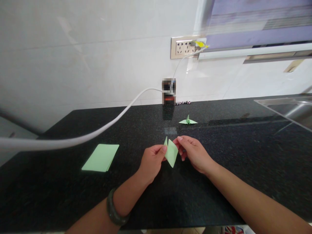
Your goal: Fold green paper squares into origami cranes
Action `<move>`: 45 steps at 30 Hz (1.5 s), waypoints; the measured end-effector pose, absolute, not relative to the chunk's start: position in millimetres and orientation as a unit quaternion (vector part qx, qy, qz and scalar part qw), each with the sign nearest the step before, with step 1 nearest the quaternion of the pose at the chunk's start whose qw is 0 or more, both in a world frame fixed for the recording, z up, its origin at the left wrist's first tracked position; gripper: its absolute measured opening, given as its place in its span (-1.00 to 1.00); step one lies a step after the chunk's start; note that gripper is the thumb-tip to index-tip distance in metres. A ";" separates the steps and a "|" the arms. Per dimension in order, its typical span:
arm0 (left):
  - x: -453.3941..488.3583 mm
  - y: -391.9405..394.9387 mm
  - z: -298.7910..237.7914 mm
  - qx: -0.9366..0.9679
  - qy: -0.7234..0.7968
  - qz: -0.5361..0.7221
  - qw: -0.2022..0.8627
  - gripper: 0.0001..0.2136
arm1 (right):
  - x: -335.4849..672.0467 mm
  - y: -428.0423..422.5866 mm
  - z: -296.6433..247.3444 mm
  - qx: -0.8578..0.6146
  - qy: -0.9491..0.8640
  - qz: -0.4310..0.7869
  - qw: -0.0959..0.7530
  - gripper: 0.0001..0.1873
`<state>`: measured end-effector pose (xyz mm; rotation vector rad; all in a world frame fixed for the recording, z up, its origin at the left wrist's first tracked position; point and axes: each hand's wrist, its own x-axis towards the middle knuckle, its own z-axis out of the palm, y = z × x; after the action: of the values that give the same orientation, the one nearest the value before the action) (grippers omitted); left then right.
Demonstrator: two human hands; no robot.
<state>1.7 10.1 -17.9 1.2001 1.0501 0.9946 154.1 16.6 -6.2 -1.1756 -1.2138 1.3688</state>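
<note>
A folded piece of light green origami paper [172, 154] is held up over the dark counter, diamond-shaped, with a split between two points at its top. My left hand [152, 160] pinches its left edge between thumb and fingers. At the upper right edge, my right hand [193, 152] has its thumb and forefinger closed on the paper, the other fingers curled behind. Beyond my hands a finished green paper crane [188, 121] stands with its wings spread. To the left lies a small stack of green paper sheets [100, 158].
A white cable [97, 132] arches across the left side to a small pixelated object [169, 91] against the wall. Near it lies a beaded string [183, 103]. A metal sink [292, 109] is set in the black speckled counter [234, 143] at right. Wall sockets [184, 47] sit above.
</note>
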 end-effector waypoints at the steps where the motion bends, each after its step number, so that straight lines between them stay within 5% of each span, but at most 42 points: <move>1: 0.7 11.0 -18.9 0.519 0.459 0.438 0.573 -0.70 | 154.1 16.3 -5.7 -0.482 -0.501 0.557 0.455 -0.66; 16: -0.6 3.5 -9.6 0.733 0.472 0.390 0.296 -0.75 | 152.6 9.4 -16.4 -0.551 -0.700 0.248 0.381 -0.75; 24: -4.9 15.2 -15.4 0.560 0.474 0.440 0.517 -0.71 | 149.3 14.1 -12.7 -0.459 -0.512 0.571 0.448 -0.67; 30: -2.7 15.2 -16.0 0.485 0.428 0.455 0.613 -0.71 | 150.0 14.7 -12.1 -0.402 -0.426 0.676 0.448 -0.74; 45: 1.8 9.8 -15.5 0.463 0.440 0.447 0.627 -0.71 | 146.2 11.8 -14.9 -0.413 -0.420 0.677 0.441 -0.73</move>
<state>1.8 9.8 -15.5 1.0608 1.0084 1.0238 146.2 11.8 -14.9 -1.0262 -1.0415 1.6808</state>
